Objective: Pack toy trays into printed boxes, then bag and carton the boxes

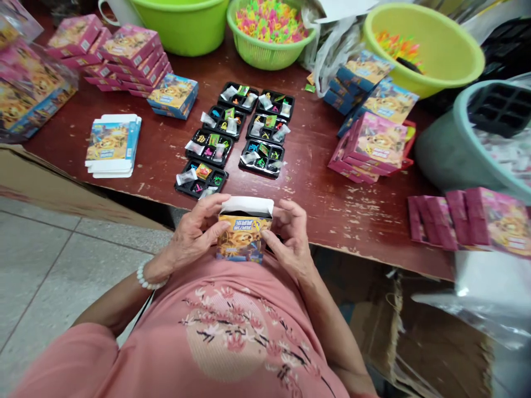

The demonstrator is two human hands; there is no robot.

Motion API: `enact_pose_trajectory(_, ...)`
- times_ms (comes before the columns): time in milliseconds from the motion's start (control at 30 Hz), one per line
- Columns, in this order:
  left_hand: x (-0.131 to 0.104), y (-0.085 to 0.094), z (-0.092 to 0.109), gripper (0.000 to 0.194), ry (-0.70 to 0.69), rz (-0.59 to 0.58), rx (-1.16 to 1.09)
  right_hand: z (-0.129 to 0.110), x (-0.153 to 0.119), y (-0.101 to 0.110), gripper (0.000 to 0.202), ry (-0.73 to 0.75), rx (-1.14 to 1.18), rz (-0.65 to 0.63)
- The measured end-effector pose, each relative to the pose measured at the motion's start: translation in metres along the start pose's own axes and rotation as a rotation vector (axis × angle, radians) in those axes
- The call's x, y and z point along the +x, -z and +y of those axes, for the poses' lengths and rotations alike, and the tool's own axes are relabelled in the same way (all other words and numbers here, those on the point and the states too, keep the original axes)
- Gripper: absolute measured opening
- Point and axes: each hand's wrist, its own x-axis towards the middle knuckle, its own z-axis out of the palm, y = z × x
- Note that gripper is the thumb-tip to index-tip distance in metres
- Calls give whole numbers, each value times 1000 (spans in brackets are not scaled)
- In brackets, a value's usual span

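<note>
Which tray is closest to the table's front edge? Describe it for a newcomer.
On the red table, find the two columns of black trays. Go to the near end of the left, longer column. The nearest tray holds an orange packet; the others' are green.

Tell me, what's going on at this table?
A person's left hand and right hand hold a small, colourfully printed cardboard box, its white flap up. Beyond it, seven black plastic trays of small colourful pieces and packets rest on the dark red table. Flattened printed boxes lie to the left.
</note>
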Motion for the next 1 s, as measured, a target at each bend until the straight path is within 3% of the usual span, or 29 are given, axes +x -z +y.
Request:
enact_pose_trajectory(167,-6,-2,-6,28,59,69,1,8,-4,-3,33,-62,72,21)
enact_pose_trajectory(300,3,3,-3,7,11,115,2,4,8,2,18,-28,19,67)
enact_pose_trajectory(433,11,-1,0,9,36,188,-114,-4,25,6,25,-76,100,65)
enact_pose_trajectory(600,15,-11,-1,33,81,257,-331,-7,29,1,34,-119,194,110)
enact_pose_trajectory(700,15,-11,-4,39,113,247,-332,-5,27,-2,32,-83,191,146)
enact_pose_trajectory(800,14,-6,-4,27,152,182,-294,-3,27,2,40,-52,177,90)
enact_pose_trajectory(900,15,0,-4,9,81,86,-190,-6,29,12,20,23,14,-1)
enact_pose_trajectory(1000,16,2,-2,7,34,20,-163,-11,30,21,7,108,-116,-71)
